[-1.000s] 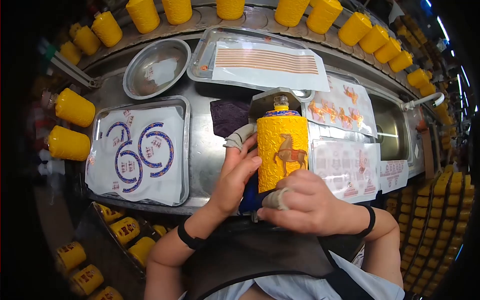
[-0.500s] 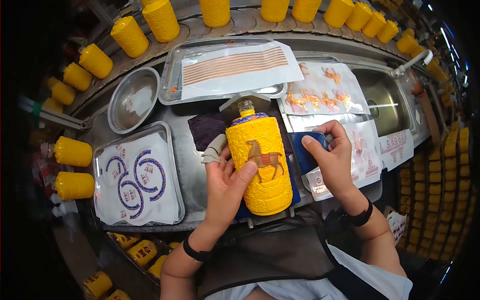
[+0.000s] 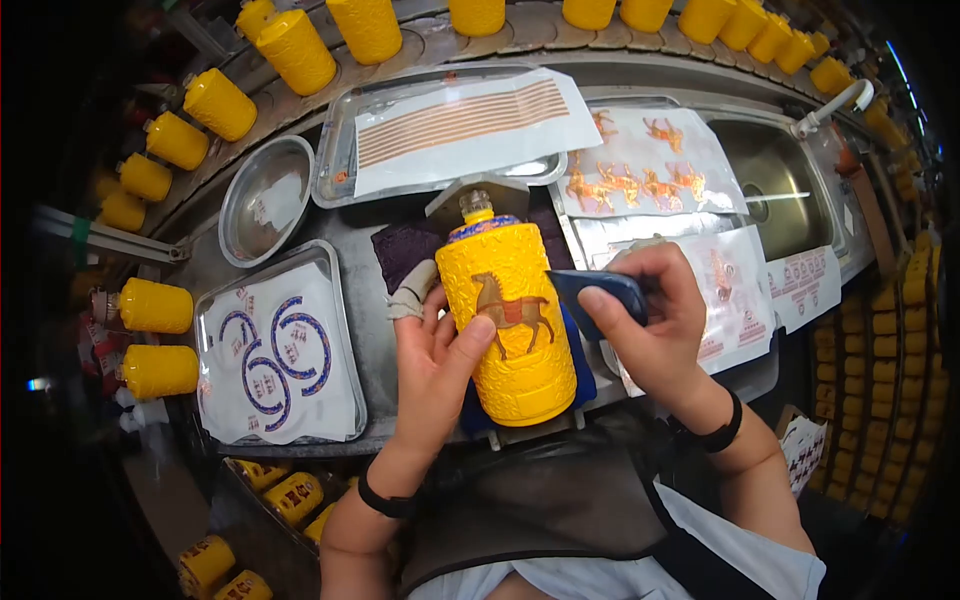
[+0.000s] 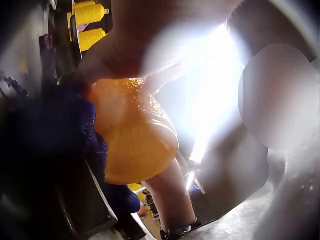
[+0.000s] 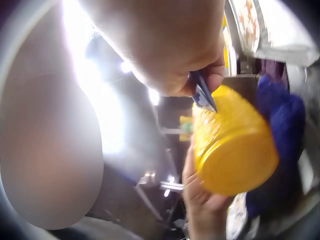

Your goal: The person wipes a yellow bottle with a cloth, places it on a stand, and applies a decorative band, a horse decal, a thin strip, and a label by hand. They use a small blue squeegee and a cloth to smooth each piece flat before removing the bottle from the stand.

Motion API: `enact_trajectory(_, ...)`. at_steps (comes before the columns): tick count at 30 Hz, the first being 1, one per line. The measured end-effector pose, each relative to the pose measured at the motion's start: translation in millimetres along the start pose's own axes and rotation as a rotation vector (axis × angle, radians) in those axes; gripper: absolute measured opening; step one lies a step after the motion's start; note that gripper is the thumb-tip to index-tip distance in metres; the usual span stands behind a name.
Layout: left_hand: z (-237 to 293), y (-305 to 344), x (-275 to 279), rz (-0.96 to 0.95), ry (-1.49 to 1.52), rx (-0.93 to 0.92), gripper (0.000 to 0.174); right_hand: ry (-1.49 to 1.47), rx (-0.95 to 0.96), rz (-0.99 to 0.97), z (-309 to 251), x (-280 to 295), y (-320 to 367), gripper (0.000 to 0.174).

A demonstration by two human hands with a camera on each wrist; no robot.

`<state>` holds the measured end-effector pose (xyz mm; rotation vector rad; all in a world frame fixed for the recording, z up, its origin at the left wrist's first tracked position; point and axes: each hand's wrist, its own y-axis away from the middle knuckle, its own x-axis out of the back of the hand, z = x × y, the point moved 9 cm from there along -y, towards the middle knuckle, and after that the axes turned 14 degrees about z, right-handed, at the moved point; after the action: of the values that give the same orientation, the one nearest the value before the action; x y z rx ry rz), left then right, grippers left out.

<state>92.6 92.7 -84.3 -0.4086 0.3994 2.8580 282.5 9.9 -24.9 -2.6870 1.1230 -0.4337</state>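
Observation:
A yellow embossed bottle (image 3: 520,385) with a clear glass neck leans back on a stand, its neck pointing away. On its front is a brown horse decal (image 3: 515,312) with a red saddle; a blue patterned band rings the shoulder. My left hand (image 3: 430,365) grips the bottle's left side, thumb on the front beside the horse. A pale cover wraps one of its fingertips. My right hand (image 3: 660,325) pinches a dark blue flat scraper (image 3: 605,295), its edge close to the bottle's upper right side. The right wrist view shows the scraper (image 5: 203,95) over the embossed surface.
Blue cloth (image 5: 285,115) lies under the bottle. At left are a tray of curved blue decals (image 3: 350,400) and a metal bowl (image 3: 232,225). Striped decals (image 3: 470,130) lie behind, horse decals (image 3: 650,170) at right beside a sink (image 3: 775,160). Yellow bottles (image 3: 365,30) line the far conveyor.
My right hand has moved from the bottle's lower front out to its right side, then turned the scraper edge toward the bottle. My left hand keeps its grip on the bottle.

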Motion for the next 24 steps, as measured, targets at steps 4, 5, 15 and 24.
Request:
enact_trajectory(4, -5.3, 1.1, 1.4, -0.017, 0.016, 0.022, 0.071, -0.030, 0.617, -0.320, -58.6, -22.5, 11.8, 0.025)
enact_trajectory(5, -4.4, 1.4, 1.4, -0.012, 0.021, 0.014, 0.071, -0.055, 0.649, -0.398, -58.8, -20.6, 16.5, 0.025)
enact_trajectory(15, 5.0, 4.2, 12.0, 0.069, -0.184, -0.186, 0.080, -0.121, 0.307, -0.429, -24.6, -3.8, 19.2, 0.021)
enact_trajectory(24, 65.9, 34.2, -55.6, -0.266, -1.213, -1.087, 0.033, -0.334, -0.641, -0.232, 49.0, 13.0, 34.1, 0.007)
